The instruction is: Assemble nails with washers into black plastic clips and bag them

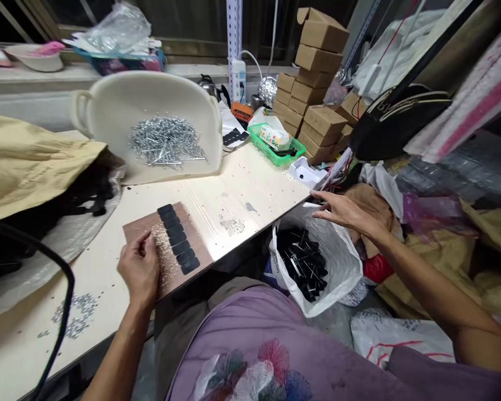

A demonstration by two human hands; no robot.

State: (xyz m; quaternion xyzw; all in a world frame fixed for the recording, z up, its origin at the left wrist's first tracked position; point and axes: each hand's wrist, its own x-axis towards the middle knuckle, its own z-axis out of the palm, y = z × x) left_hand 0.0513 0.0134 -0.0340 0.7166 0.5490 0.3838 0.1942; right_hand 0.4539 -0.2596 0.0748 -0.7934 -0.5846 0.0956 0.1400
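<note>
My left hand (140,267) rests at the left side of a brown board (138,227), its fingers curled and pinched together; whatever is between them is hidden. Next to it on the board are pale crumb-like bits (163,253) and a row of several flat black pieces (177,238). My right hand (338,211) hangs with fingers stretched apart over the rim of a white bag (340,262), holding nothing I can see. Inside that bag lie many black pieces with thin metal shanks (303,264).
A tipped white tub (108,103) holds loose metal screws or nails (165,139). Small metal parts (77,314) lie at lower left, near a black cable (69,278). A green basket (281,160) and stacked cardboard boxes (323,33) stand at the back.
</note>
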